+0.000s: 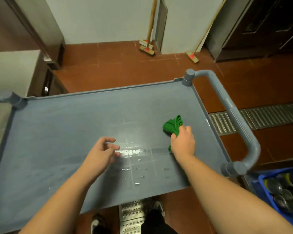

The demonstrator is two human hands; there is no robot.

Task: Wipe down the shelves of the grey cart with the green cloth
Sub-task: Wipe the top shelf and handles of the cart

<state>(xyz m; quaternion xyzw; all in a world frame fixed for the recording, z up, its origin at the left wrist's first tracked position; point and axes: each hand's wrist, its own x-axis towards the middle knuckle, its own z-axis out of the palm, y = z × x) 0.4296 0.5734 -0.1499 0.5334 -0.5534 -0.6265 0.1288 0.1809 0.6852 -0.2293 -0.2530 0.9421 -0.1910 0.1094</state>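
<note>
My right hand (pixel 183 142) clenches the bunched cloth (pixel 173 124) at the frame's centre right, ready to wipe the wet shelf (pixel 66 132), while my left hand (pixel 102 152) hovers, grip released.

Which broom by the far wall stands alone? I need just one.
The rightmost broom, its handle slanting up toward the dark door. The other two brooms sit stacked together farther left, beside the narrow grey panel.
</note>
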